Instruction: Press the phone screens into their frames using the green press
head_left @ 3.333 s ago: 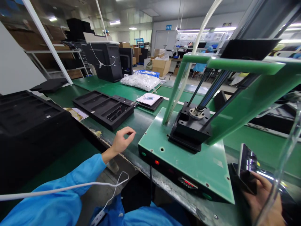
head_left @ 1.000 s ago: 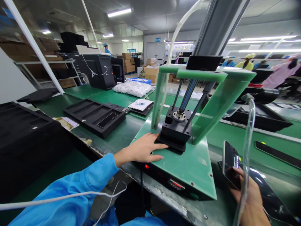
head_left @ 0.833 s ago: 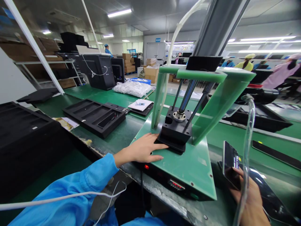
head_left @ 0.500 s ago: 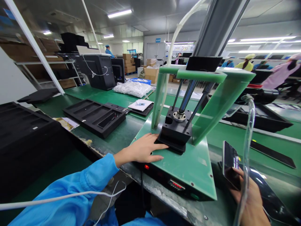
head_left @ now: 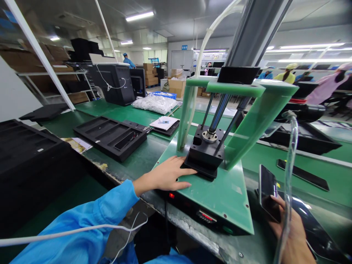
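My left hand lies on the green base plate of a press, fingers stretched out. Its fingertips touch the lower edge of the press's black block, which sits below metal rods and a green frame. At the right, my right hand grips a smartphone with a dark glossy face, tilted up beside the base. A clear hose passes in front of that hand. Beneath it lies a glossy black curved object, whose kind I cannot make out.
Another dark phone-like slab lies on the green surface at the right. A black compartment tray stands left of the press, with more black trays further left. A white cable crosses my left sleeve. Co-workers are in the background.
The phone-like slab on the green surface has shifted to the left. My right hand and the smartphone have moved very slightly left; my left hand stays in place.
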Available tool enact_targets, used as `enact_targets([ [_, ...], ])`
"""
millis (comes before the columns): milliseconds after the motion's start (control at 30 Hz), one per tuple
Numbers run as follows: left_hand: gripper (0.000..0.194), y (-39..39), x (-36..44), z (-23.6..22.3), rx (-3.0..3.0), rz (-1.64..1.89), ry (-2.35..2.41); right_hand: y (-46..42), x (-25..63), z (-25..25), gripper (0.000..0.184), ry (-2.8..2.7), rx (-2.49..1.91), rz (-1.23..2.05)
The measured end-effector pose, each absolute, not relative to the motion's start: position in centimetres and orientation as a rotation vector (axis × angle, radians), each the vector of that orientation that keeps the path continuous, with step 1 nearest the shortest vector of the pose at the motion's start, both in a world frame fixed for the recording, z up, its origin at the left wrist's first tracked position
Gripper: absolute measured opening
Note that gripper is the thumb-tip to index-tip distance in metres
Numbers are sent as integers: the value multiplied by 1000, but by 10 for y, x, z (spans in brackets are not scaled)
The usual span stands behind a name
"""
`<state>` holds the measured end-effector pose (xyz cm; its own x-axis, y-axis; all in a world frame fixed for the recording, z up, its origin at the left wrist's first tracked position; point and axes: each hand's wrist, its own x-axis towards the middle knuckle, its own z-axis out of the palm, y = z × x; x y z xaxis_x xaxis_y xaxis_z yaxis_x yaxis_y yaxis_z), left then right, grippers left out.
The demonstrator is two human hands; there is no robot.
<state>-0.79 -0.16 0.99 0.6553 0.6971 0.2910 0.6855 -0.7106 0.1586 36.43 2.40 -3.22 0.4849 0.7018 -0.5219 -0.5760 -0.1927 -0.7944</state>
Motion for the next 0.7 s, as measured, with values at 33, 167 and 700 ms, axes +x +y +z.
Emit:
enact_targets([
  [33,52,-2,-8,10,2827,518,1179,25,365,-33,16,-129,-1336,1153],
  [167,52,-2,-8,11,2823,523,1178,25,366,-34,15,-129,-1340,1156],
  [700,58,3,6,21,2904,332,1316,25,378,-37,23,-320,-1352,1129],
])
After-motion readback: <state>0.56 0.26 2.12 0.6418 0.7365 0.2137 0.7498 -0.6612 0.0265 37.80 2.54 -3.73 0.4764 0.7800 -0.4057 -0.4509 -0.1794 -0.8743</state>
